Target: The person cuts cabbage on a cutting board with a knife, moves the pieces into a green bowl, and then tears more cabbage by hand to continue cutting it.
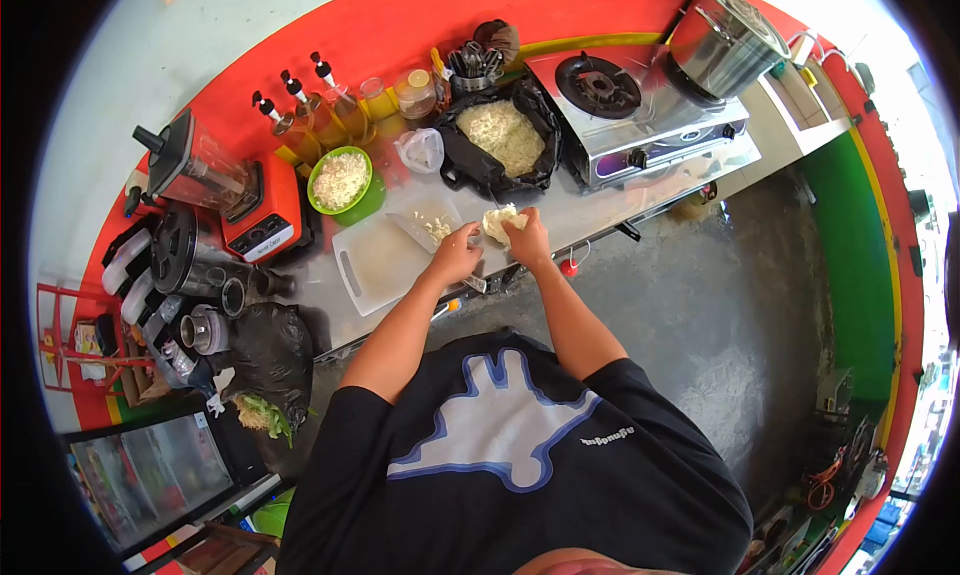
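Observation:
My right hand [530, 239] is closed around a pale, ragged chunk of cabbage [501, 224], held just past the right end of the white cutting board [372, 265]. My left hand [457, 256] is beside it, over the board's near edge, fingers slightly bent and apart, with nothing visible in them. Under that hand a knife [410, 229] lies across the board, its handle toward me; whether the hand touches it is hard to tell. Small chopped pale bits [436, 226] are scattered by the blade.
Behind the board stands a green bowl [352, 212] heaped with chopped pale pieces. A black bag [470, 160] holds more shreds. A gas stove [640, 125] with a large steel pot [722, 50] is at right, a red blender [265, 215] at left.

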Available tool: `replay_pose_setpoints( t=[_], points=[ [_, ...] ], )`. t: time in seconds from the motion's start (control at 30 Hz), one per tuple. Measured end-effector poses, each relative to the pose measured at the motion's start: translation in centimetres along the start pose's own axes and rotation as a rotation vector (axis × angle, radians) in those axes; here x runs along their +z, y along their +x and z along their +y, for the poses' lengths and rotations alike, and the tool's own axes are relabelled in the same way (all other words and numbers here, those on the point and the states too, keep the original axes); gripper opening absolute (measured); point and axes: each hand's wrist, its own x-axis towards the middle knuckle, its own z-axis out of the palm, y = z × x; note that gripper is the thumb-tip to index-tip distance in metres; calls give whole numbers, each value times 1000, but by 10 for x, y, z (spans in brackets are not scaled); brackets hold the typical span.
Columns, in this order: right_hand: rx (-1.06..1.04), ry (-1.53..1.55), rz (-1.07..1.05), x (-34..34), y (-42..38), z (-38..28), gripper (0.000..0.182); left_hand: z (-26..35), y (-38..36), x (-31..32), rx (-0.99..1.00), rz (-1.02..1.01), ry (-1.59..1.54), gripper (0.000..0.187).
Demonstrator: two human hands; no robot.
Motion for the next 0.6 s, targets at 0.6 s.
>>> replay_pose_setpoints(
  t=[0.6],
  points=[
    [-98, 316, -384, 13, -29, -111, 50, 7, -51, -74, -60, 487, -357, 24]
  ],
)
